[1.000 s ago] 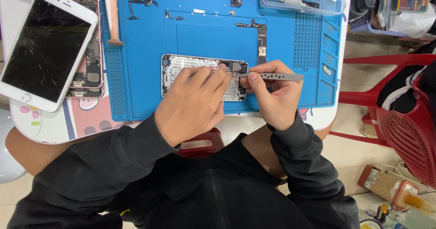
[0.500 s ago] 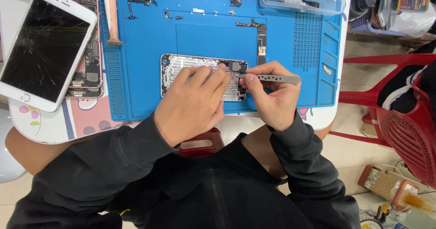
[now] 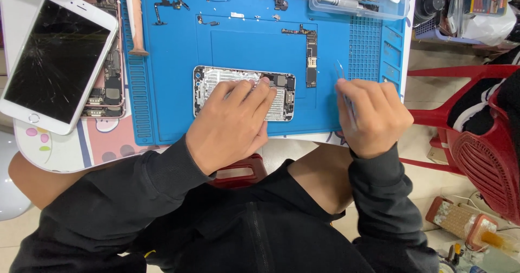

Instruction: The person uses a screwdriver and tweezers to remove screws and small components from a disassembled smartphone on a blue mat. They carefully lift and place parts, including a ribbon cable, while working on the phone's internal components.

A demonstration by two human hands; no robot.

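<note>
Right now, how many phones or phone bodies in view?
3: opened phone housing on the blue mat under the left hand; white cracked-screen phone far left; opened pink phone beneath it, partly hidden.

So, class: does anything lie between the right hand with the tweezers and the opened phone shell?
Nothing visible: only bare blue mat separates the right hand, holding tweezers, from the phone shell. The logic board lies above that gap.

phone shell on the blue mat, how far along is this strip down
Done: the logic board and small parts lie loose on the blue mat. In hand: the left hand rests on the opened phone shell, the right hand holds tweezers off it. Left: some parts remain inside.
</note>
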